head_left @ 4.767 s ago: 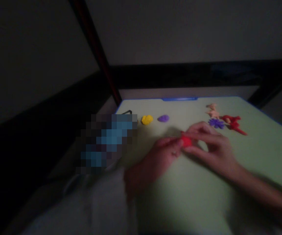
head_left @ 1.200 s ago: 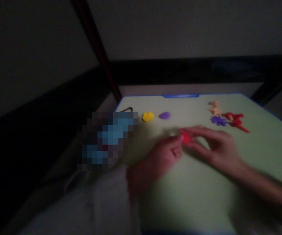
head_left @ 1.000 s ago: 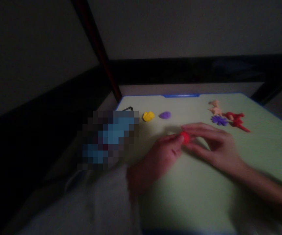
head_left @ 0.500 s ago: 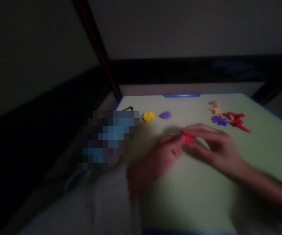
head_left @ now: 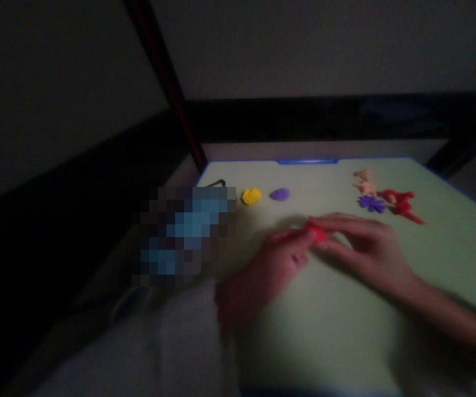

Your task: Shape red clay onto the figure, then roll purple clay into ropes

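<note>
Both hands, left [head_left: 277, 262] and right [head_left: 372, 248], pinch one red lump [head_left: 317, 234]; each grip is nearly closed. It sits between their fingertips.

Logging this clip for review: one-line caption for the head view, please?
Left hand and right hand pinch a red lump over a pale, blue-edged table.

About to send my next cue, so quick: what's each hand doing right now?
Left hand: closed, pinching the red piece in its fingertips.
Right hand: fingers curved, fingertips on the same piece from the other side.
</note>
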### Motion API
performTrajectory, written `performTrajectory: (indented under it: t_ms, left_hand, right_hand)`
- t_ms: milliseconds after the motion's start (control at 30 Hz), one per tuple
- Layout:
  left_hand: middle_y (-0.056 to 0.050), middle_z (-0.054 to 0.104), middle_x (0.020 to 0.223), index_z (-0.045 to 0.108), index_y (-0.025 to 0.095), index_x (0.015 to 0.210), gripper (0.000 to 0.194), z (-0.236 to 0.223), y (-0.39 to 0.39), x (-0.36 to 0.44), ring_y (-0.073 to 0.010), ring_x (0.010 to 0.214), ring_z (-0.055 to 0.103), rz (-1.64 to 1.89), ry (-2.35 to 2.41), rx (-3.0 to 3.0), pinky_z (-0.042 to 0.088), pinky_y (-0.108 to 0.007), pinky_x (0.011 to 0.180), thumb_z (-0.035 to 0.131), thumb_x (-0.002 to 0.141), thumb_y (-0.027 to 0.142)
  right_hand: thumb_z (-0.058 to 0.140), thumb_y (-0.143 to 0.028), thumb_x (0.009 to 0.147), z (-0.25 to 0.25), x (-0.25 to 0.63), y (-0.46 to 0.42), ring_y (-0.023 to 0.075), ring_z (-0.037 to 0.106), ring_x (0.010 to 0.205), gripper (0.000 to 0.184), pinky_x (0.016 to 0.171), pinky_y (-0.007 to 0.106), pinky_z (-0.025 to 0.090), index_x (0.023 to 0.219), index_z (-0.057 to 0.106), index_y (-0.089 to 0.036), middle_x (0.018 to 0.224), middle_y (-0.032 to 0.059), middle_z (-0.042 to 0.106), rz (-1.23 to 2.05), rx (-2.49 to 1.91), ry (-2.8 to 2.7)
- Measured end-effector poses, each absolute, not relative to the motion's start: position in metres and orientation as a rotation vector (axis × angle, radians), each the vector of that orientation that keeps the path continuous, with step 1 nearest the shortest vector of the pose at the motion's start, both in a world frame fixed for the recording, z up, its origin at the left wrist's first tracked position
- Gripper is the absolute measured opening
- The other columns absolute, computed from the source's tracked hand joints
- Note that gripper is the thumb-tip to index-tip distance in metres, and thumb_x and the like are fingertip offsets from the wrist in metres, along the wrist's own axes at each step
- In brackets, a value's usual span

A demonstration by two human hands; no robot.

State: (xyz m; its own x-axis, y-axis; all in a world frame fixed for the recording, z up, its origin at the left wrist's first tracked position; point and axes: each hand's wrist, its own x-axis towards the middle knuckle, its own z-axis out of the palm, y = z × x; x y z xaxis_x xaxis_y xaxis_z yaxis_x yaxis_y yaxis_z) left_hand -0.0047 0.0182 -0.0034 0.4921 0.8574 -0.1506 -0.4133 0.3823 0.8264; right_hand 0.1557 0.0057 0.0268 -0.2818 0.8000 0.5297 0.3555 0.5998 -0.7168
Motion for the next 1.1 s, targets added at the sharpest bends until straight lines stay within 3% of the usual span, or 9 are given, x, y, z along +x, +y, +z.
performTrajectory:
  t_ms: [133,300,567,767,900,1100]
  left_hand:
    - [0.0,0.054,0.071,0.063,0.016,0.076,0.011,0.005,0.014,-0.006,-0.0111,0.066,0.047,0.868,0.632,0.828,0.036,-0.025,0.067,0.061,0.079,0.026]
    - [0.005,0.037,0.059,0.052,0.017,0.065,0.021,0.011,0.019,0.0,-0.0079,0.052,0.031,0.886,0.65,0.697,0.03,-0.023,0.054,0.056,0.082,0.029]
    - [0.0,0.051,0.075,0.056,0.015,0.074,0.016,0.003,0.017,-0.004,-0.0113,0.073,0.047,0.875,0.576,0.839,0.038,-0.025,0.072,0.058,0.081,0.029]
    - [0.003,0.038,0.064,0.051,0.018,0.071,0.025,-0.002,0.02,-0.003,-0.0103,0.062,0.039,0.838,0.653,0.851,0.035,-0.024,0.062,0.058,0.08,0.04]
    - [0.003,0.039,0.063,0.051,0.018,0.066,0.026,0.005,0.022,-0.005,-0.01,0.058,0.035,0.865,0.711,0.899,0.034,-0.023,0.059,0.056,0.082,0.038]
    - [-0.001,0.052,0.07,0.056,0.016,0.064,0.024,0.015,0.015,-0.006,-0.0123,0.071,0.046,0.942,0.659,1.005,0.038,-0.025,0.074,0.052,0.084,0.028]
  right_hand:
    - [0.072,-0.024,0.074,0.024,0.156,0.005,0.0195,0.068,0.086,0.025,0.074,0.033,0.056,0.099,0.071,-0.025,0.095,0.0046,0.073,0.585,-0.923,-1.864]
    - [0.069,-0.028,0.076,0.025,0.155,0.004,0.0187,0.069,0.08,0.022,0.069,0.032,0.058,0.098,0.071,-0.025,0.09,0.0036,0.074,0.593,-1.004,-1.82]
    - [0.071,-0.023,0.075,0.025,0.154,0.004,0.0202,0.066,0.094,0.028,0.083,0.037,0.054,0.102,0.07,-0.026,0.103,0.0048,0.071,0.606,-0.908,-1.863]
    - [0.072,-0.023,0.074,0.026,0.154,0.005,0.017,0.062,0.082,0.021,0.068,0.031,0.053,0.095,0.072,-0.026,0.089,0.004,0.064,0.502,-0.933,-1.834]
    - [0.069,-0.019,0.077,0.026,0.155,0.005,0.0172,0.063,0.086,0.024,0.072,0.031,0.054,0.1,0.07,-0.026,0.094,0.0037,0.067,0.556,-0.919,-1.852]
    - [0.071,-0.021,0.074,0.023,0.154,0.004,0.0187,0.067,0.088,0.025,0.073,0.031,0.056,0.099,0.071,-0.027,0.096,0.0031,0.072,0.62,-0.915,-1.814]
